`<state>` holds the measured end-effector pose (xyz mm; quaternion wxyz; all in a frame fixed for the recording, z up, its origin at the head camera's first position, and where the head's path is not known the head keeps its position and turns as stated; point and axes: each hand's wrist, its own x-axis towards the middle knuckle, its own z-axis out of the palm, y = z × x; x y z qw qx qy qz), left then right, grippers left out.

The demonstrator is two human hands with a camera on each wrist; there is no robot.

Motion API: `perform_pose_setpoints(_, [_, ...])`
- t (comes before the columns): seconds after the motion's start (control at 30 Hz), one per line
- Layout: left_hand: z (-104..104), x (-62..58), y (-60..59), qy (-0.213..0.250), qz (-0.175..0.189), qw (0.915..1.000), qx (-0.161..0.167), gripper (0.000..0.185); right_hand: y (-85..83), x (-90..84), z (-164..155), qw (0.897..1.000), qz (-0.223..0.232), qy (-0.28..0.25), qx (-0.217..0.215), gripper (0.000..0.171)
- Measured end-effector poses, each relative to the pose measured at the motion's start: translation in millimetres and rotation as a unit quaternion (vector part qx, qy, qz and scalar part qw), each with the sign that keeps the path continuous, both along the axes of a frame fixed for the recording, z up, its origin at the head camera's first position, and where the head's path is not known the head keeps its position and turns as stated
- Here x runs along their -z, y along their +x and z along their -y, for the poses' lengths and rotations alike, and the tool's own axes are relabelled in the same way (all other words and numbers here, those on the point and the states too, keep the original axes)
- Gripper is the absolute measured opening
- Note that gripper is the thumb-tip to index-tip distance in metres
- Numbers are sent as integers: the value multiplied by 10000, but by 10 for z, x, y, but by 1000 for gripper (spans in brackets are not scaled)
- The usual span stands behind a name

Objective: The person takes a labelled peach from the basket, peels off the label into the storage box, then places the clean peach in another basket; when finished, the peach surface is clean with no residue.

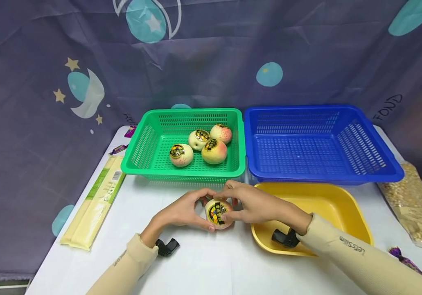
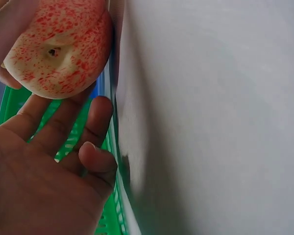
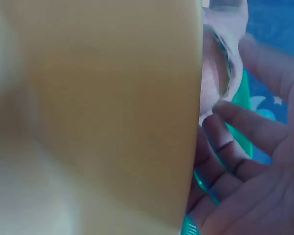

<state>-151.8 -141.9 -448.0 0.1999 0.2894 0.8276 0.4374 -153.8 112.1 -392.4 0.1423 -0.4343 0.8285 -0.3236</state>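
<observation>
We hold one peach [image 1: 219, 213] between both hands, just above the white table [image 1: 203, 262], in front of the green basket [image 1: 148, 143] and beside the yellow basin [image 1: 347, 209]. The left hand [image 1: 183, 211] curls its fingers and thumb around the left side of the fruit; the right hand [image 1: 249, 203] does the same from the right, with its fingertips near the sticker. In the left wrist view the peach [image 2: 59, 46] shows its pale skin with red speckles and its stem dimple, and the fingers [image 2: 63, 122] lie under it.

In our judgement, the fruit can slip if one hand releases before the other one has a firm hold, because the skin looks smooth and round. It would then roll on the table, maybe to the edge. Too strong pressing could also bruise it, if the fruit is soft. The right forearm hangs over the basin rim, so a quick move might push the basin.

About writing: the peach carries a round black and gold sticker [image 1: 216, 211], but we cannot read its text. The four peaches [image 1: 201, 145] in the green basket have similar stickers. The right sleeve [image 1: 352, 246] shows the word "letsslim". The long pale packet [image 1: 93, 205] at the left has a green strip and a barcode, too small to read. The blue basket [image 1: 380, 172] holds nothing visible.
</observation>
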Motion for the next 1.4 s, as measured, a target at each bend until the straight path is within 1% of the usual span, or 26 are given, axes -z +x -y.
perform_pose_setpoints(0.1, [-38,-3,-14,-1,-77,10000,-15,72,-4,9,6,9998,-103,-90,140,36])
perform_pose_setpoints(0.2, [-68,-15,-21,-42,-159,9999,-40,72,-9,10,16,9994,-150,-185,263,27])
perform_pose_setpoints(0.37, [-89,-63,-20,-163,-292,9994,-3,71,-15,-6,36,9973,232,-497,489,9])
perform_pose_setpoints(0.4, [-91,-76,-21,-197,-294,9994,27,71,-14,-10,39,9968,281,-554,502,7])
perform_pose_setpoints(0.5, [-97,-109,-31,-286,-327,9990,128,67,-10,-34,39,9964,273,-640,484,11])
perform_pose_setpoints(0.6, [-95,-129,-50,-329,-358,9986,211,63,9,-55,25,9974,0,-587,412,12])
perform_pose_setpoints(0.77, [-86,-142,-79,-332,-461,9979,308,61,69,-102,-17,9961,-643,-463,380,12])
perform_pose_setpoints(0.83, [-81,-142,-88,-332,-449,9980,293,60,90,-122,-43,9948,-745,-564,408,11])
perform_pose_setpoints(0.9, [-78,-143,-97,-337,-410,9982,270,59,102,-140,-84,9936,-650,-793,481,9])
perform_pose_setpoints(0.97, [-79,-137,-94,-351,-325,9986,242,60,113,-148,-149,9917,-441,-1041,609,7])
perform_pose_setpoints(1.03, [-79,-136,-93,-336,-237,9989,234,60,118,-158,-241,9890,-200,-1239,785,10])
perform_pose_setpoints(1.1, [-79,-137,-96,-311,-157,9991,224,60,118,-167,-352,9865,-71,-1316,970,13])
perform_pose_setpoints(1.17, [-74,-140,-102,-290,-102,9993,217,59,122,-179,-472,9853,46,-1304,1105,15])
perform_pose_setpoints(1.23, [-68,-141,-108,-252,-64,9994,229,60,130,-188,-590,9854,147,-1250,1146,15])
perform_pose_setpoints(1.3, [-60,-145,-113,-241,-52,9994,240,60,132,-183,-699,9869,296,-1121,1119,16])
perform_pose_setpoints(1.4, [-47,-162,-119,-242,-42,9994,257,60,130,-161,-833,9906,474,-787,1017,17])
